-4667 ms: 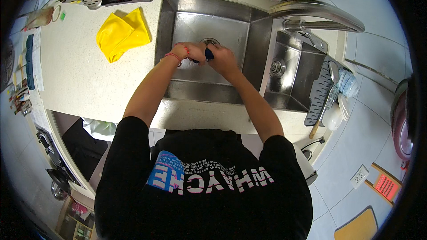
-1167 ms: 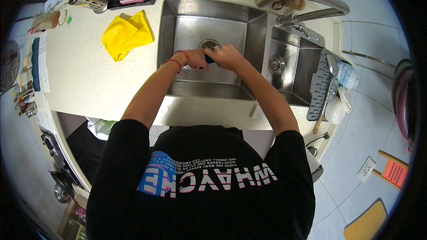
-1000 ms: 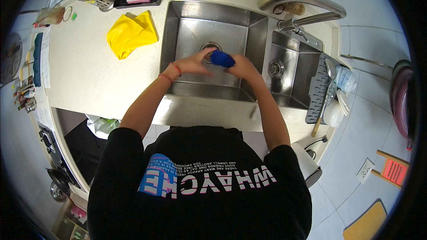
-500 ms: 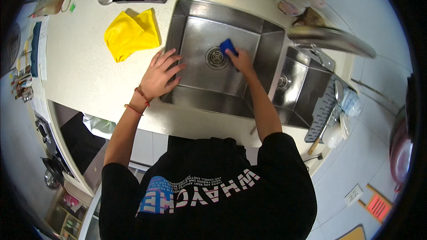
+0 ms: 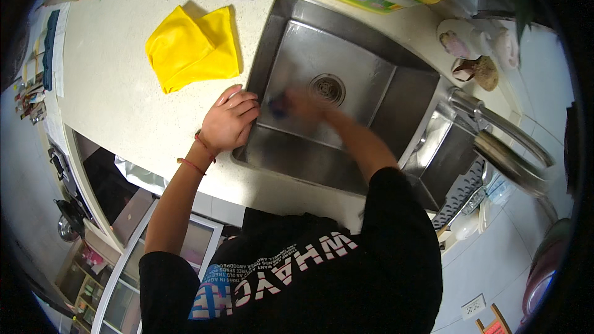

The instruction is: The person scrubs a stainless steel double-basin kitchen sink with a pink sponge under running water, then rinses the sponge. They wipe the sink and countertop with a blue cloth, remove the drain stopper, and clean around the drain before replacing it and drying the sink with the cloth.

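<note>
Hands share the work at frame centre: the left hand (image 5: pixel 230 120) lies flat and empty on the rim of the stainless steel sink basin (image 5: pixel 371 96) as a brace, while the blurred right hand (image 5: pixel 306 104) grips a small blue sponge (image 5: pixel 276 107) against the basin floor, beside the round drain (image 5: pixel 327 88).

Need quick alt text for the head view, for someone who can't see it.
The right hand, motion-blurred, presses a blue sponge against the floor of the steel sink. The left hand rests flat on the sink's rim, near a yellow cloth on the counter.
</note>
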`<action>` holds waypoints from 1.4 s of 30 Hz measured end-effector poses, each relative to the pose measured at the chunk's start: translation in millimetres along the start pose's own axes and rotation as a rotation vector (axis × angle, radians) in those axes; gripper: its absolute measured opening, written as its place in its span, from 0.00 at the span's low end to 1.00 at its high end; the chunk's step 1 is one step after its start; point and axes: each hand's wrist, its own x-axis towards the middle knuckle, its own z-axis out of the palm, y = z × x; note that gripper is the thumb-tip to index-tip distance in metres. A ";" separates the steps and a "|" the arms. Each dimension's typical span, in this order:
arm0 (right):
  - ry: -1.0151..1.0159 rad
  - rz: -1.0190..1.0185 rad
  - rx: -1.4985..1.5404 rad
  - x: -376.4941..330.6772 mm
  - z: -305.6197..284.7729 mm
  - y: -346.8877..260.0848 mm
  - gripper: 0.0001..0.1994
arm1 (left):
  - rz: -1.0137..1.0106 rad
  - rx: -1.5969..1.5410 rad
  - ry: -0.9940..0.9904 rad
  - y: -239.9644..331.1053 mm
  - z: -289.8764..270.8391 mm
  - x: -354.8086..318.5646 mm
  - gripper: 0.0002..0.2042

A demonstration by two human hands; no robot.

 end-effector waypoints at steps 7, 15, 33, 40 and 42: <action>-0.074 0.248 -0.353 -59.3 -33.3 61.2 0.32 | 0.048 -0.047 0.034 0.7 -0.2 3.4 0.10; -0.577 0.371 -0.244 -114.8 -87.1 76.0 0.24 | 0.011 -0.038 0.007 3.4 0.5 -2.5 0.09; 0.115 0.634 0.834 -225.7 -130.5 -77.5 0.28 | -0.052 -0.189 0.131 75.1 8.3 16.1 0.24; 1.181 0.548 1.591 -269.8 -174.2 -171.3 0.25 | -0.006 -1.217 0.033 284.6 32.3 97.5 0.22; 1.211 0.539 1.631 -291.7 -188.5 -172.9 0.19 | -0.118 -1.139 -0.028 302.0 32.0 107.8 0.18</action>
